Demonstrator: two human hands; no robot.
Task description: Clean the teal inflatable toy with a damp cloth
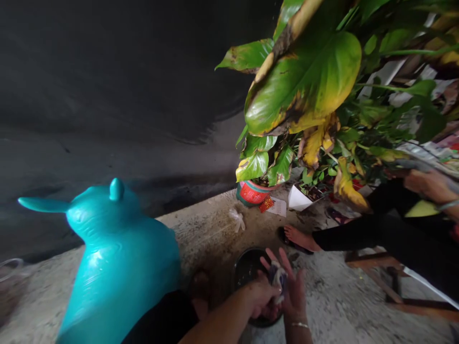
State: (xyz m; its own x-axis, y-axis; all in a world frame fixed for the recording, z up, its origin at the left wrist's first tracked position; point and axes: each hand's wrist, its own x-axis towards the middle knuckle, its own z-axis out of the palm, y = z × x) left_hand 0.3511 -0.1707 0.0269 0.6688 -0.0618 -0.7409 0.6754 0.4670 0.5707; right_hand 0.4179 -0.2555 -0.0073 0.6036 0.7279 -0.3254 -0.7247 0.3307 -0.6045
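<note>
A crumpled, wet-looking pale and bluish cloth point(278, 281) is pressed between my two hands. My left hand point(262, 292) comes in from the lower left, its fingers closed on the cloth. Stretched out with fingers spread, my right hand point(294, 289) has its palm against the cloth; a thin bracelet circles its wrist. Directly below both hands stands a dark round basin point(241, 268) on the floor. What lies inside it is mostly hidden by my hands and too dim to make out.
A large turquoise animal-shaped toy point(122, 272) stands at my left. Ahead are a potted leafy plant point(304, 91) in a red and green pot point(253, 193), a white planter point(299, 198) and a crumpled plastic bag point(236, 220). Another person point(380, 229) sits at right on a wooden stool point(376, 263).
</note>
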